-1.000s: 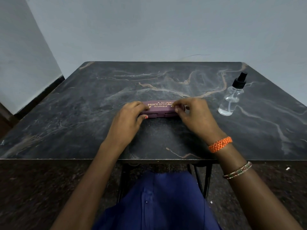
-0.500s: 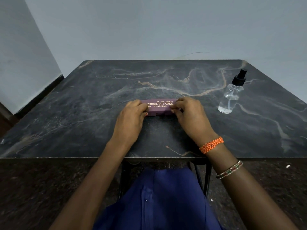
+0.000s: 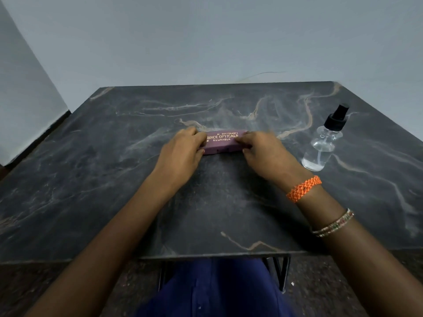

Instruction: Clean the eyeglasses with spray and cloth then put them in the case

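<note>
A mauve eyeglasses case [image 3: 222, 143] with gold lettering lies closed on the dark marble table [image 3: 91, 179], near its middle. My left hand [image 3: 180, 154] grips the case's left end and my right hand [image 3: 263, 152] grips its right end, fingers over the top and thumbs at the front. A clear spray bottle [image 3: 321, 147] with a black nozzle stands to the right of my right hand, apart from it. No eyeglasses or cloth are visible.
The table's near edge [image 3: 206, 256] runs above my blue-clad lap. Pale walls stand behind and to the left. A dark speckled floor shows on both sides below the table.
Both hands have stayed on the case's ends while closing in a little on it. The case looks shifted slightly away from me. The bottle has not moved.
</note>
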